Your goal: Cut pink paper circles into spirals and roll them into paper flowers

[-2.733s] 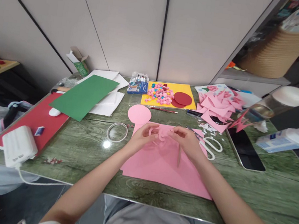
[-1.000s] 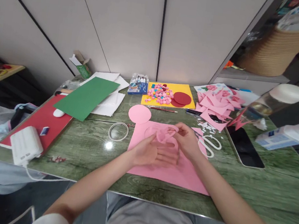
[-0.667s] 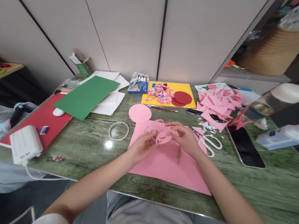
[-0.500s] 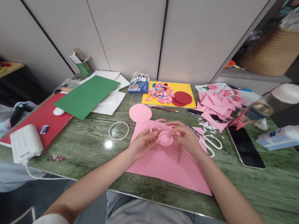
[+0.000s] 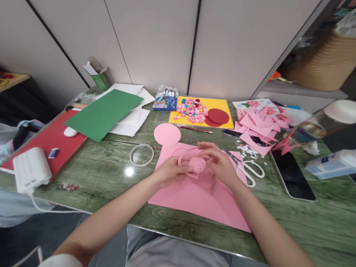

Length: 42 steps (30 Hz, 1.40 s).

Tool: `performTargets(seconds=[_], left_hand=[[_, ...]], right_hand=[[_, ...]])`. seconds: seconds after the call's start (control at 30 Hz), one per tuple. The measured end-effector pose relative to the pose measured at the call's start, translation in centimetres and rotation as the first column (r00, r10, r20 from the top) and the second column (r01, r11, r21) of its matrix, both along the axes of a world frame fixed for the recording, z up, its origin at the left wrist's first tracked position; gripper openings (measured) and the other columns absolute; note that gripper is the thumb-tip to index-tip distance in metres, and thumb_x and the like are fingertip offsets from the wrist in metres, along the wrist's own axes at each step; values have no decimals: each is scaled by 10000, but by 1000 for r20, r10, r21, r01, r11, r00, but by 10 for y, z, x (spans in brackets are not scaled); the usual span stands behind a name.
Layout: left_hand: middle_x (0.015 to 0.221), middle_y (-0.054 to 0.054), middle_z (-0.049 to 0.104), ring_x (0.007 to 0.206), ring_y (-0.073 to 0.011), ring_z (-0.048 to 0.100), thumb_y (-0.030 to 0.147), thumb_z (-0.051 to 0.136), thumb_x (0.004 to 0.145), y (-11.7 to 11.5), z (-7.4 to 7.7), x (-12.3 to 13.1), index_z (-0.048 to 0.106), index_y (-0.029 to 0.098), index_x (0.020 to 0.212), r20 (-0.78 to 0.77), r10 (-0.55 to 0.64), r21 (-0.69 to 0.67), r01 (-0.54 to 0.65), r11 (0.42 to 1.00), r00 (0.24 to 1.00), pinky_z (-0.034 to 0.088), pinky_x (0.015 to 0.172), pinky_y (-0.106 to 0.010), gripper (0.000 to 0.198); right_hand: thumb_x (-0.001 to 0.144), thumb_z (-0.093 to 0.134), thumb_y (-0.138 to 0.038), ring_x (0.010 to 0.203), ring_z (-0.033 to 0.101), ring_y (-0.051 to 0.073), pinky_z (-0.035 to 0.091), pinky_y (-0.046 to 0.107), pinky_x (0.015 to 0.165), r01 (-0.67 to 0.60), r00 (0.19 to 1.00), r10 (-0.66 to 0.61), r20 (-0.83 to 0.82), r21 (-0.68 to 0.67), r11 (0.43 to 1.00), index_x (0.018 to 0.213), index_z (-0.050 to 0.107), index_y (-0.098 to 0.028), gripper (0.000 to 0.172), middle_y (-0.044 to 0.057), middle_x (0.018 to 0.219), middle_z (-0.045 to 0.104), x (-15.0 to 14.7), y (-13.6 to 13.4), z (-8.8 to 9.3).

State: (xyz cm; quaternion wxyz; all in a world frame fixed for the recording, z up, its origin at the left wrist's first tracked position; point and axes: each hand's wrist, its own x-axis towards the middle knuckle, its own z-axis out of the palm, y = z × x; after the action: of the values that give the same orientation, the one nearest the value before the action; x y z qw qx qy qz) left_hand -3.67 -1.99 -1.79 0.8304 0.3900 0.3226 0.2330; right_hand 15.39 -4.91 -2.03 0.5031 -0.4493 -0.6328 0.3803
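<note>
A curled pink paper spiral is held between my two hands above a large sheet of pink paper. My left hand closes on its left side, thumb pressed to the coil. At the coil's right edge, the fingertips of my right hand pinch the paper. A pink paper circle lies just beyond the sheet's upper left corner. White-handled scissors rest to the right of my right hand, their blades partly hidden.
Left of the sheet lies a roll of tape. Yellow paper at the back bears pompoms and red circles. Pink scraps, a phone and a white bottle stand or lie right. Green paper and a power bank are left.
My left hand has turned and closed more firmly on the spiral's left side. The coil has tilted slightly, and the pink sheet has shifted a little left.
</note>
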Motion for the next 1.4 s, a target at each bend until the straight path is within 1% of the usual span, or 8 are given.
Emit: performTargets(seconds=[0.1, 0.23, 0.33, 0.47, 0.6, 0.77, 0.9, 1.4], left_hand=[[913, -69, 677, 755, -114, 625, 182, 766, 580, 1, -4, 1, 647, 125, 1003, -5, 38, -6, -38, 999, 999, 474, 715, -226, 444], [892, -60, 682, 730, -97, 622, 176, 764, 581, 3, -5, 1, 653, 124, 990, 5, 58, -57, -57, 997, 998, 466, 700, -203, 427], [931, -69, 680, 769, -112, 627, 183, 754, 596, 4, -6, 1, 649, 127, 1005, 22, 95, -13, -95, 995, 995, 470, 727, -219, 427], [982, -74, 677, 845, -156, 631, 206, 740, 613, 5, -8, 1, 645, 145, 1012, 46, 183, 105, -187, 977, 982, 483, 784, -283, 415], [947, -75, 688, 838, -175, 633, 236, 746, 601, 5, -10, 2, 658, 138, 966, 23, 234, 228, -233, 945, 972, 478, 802, -318, 388], [912, -64, 688, 792, -169, 630, 235, 766, 565, 6, -8, 2, 643, 152, 986, -15, 241, 209, -232, 950, 970, 475, 758, -308, 446], [890, -56, 671, 778, -173, 619, 248, 774, 552, 6, -5, 1, 614, 171, 1027, -62, 176, 123, -168, 978, 982, 472, 713, -310, 507], [868, -40, 644, 793, -143, 564, 275, 719, 640, 2, -6, 1, 667, 152, 902, -55, 26, 288, -9, 958, 998, 409, 734, -237, 294]], right_hand=[[753, 525, -133, 1128, 512, 210, 432, 395, 909, -35, 995, 29, -94, -61, 998, 1020, 615, -265, 311, 61, 1253, 505, -2, -2, 5], [728, 593, -189, 1083, 545, 218, 460, 373, 868, -34, 997, 25, -80, -124, 992, 971, 624, -232, 249, 77, 1210, 545, -8, -4, 11], [665, 644, -195, 1102, 538, 226, 456, 379, 881, -93, 975, 48, -216, -205, 974, 1027, 583, -248, 371, 64, 1221, 553, -6, -4, 11], [729, 553, -307, 1017, 594, 230, 484, 390, 822, -201, 901, -5, -434, -426, 882, 1125, 526, -261, 399, 75, 1179, 592, 3, -2, 9], [824, 456, -439, 841, 646, 201, 506, 382, 733, -254, 898, -35, -438, -583, 772, 1186, 477, -259, 405, 89, 1099, 628, 2, -3, 7], [651, 714, -260, 953, 615, 189, 474, 348, 836, -51, 943, -107, -315, -454, 890, 1143, 482, -261, 543, 74, 1126, 618, -7, -3, 4], [667, 703, -231, 1016, 606, 212, 477, 384, 858, -19, 945, -97, -313, -347, 938, 1132, 473, -262, 520, 88, 1138, 615, -9, -4, 4], [753, 643, -348, 1171, 500, 182, 356, 380, 1030, 122, 973, -144, -182, -123, 985, 1117, 514, -262, 396, 64, 1250, 543, -25, -6, 1]])
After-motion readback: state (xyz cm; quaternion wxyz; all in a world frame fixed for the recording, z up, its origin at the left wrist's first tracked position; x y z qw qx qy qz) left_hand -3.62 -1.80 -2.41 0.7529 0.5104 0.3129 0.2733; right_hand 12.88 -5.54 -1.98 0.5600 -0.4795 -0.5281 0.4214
